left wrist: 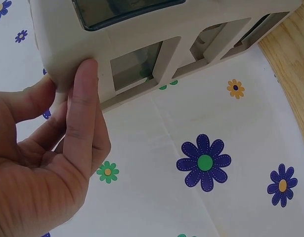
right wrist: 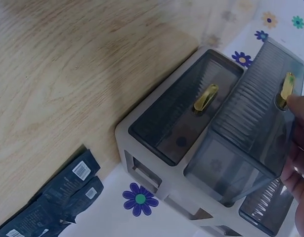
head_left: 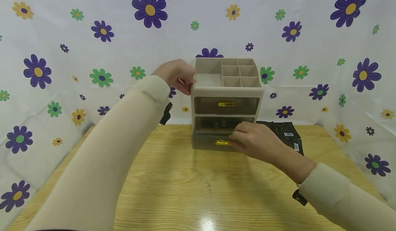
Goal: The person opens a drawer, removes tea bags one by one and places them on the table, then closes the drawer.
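A cream desktop organizer (head_left: 227,92) with smoky see-through drawers stands at the back of the wooden table. My left hand (head_left: 178,73) holds its upper left edge; in the left wrist view the thumb and fingers (left wrist: 82,108) lie at a rounded corner of the organizer. Its top drawer (head_left: 210,106) is closed. Below that, a drawer (head_left: 202,140) is pulled out, and no contents show through its walls. At its gold handle (head_left: 221,142) my right hand (head_left: 258,140) has curled fingers; the right wrist view shows the thumb touching this handle (right wrist: 287,85).
Several black packets (head_left: 287,131) with white barcode labels lie at the organizer's right side. Open compartments (head_left: 239,71) form its top. A white cloth with printed flowers (head_left: 179,18) hangs behind and around the table (head_left: 198,189).
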Demonstrator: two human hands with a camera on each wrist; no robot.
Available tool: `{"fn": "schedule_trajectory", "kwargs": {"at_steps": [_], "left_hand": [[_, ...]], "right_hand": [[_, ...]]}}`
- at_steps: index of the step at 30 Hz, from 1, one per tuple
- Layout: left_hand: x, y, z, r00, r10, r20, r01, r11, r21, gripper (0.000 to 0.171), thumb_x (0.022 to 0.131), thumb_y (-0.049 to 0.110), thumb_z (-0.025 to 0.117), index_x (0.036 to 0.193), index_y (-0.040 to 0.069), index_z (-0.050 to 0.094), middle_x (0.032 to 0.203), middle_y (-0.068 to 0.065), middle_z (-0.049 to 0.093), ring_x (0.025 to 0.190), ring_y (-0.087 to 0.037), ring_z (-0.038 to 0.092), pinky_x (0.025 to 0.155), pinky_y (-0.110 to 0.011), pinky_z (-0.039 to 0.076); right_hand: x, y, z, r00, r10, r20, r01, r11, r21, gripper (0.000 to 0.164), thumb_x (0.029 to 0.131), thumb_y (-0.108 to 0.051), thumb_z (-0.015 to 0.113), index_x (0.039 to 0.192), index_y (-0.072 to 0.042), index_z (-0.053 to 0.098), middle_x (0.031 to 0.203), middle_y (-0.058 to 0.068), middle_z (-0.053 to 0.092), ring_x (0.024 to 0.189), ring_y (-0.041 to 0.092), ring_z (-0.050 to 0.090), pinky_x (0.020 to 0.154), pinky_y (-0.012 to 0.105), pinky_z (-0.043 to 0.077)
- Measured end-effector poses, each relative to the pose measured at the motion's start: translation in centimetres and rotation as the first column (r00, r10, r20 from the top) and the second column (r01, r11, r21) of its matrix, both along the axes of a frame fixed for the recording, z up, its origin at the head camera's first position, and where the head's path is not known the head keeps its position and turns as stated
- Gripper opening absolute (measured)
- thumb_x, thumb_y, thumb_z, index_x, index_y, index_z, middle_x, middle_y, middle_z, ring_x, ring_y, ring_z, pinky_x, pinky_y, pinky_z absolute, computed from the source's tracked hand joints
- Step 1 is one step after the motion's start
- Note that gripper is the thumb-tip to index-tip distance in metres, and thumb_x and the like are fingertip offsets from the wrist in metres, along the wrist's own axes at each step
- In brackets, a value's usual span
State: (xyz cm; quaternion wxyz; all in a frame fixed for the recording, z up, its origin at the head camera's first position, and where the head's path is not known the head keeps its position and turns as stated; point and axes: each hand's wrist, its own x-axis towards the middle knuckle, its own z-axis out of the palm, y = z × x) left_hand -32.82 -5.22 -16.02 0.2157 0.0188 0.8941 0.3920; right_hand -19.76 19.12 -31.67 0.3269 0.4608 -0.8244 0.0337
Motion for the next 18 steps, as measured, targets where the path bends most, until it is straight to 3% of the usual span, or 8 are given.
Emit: {"fn": "schedule_trajectory", "kwargs": {"at_steps": [9,18], "left_hand": [[0.3,0.0,0.2,1.0,0.005,-0.002,-0.005,1.0,0.003,0.027,0.102,0.008,0.046,0.127,-0.003,0.05,0.112,-0.017,0.057,0.096,-0.027,0.064,0.083,-0.032,0.063],[0.0,0.0,-0.1,1.0,0.011,-0.001,-0.011,1.0,0.017,0.025,0.101,0.007,0.046,0.124,-0.003,0.051,0.112,-0.017,0.057,0.095,-0.027,0.064,0.081,-0.032,0.063]], "right_hand": [[-1.8,0.1,-0.7,0.999,-0.03,-0.04,0.027,0.998,-0.055,0.013,0.08,-0.011,0.084,0.089,-0.006,0.077,0.089,0.005,0.066,0.082,0.018,0.06,0.065,0.026,0.056],[-3.5,0.1,-1.5,0.978,-0.081,-0.192,0.068,0.995,-0.074,0.011,0.078,-0.004,0.084,0.086,-0.001,0.078,0.088,0.009,0.061,0.078,0.022,0.057,0.059,0.028,0.052]]}}
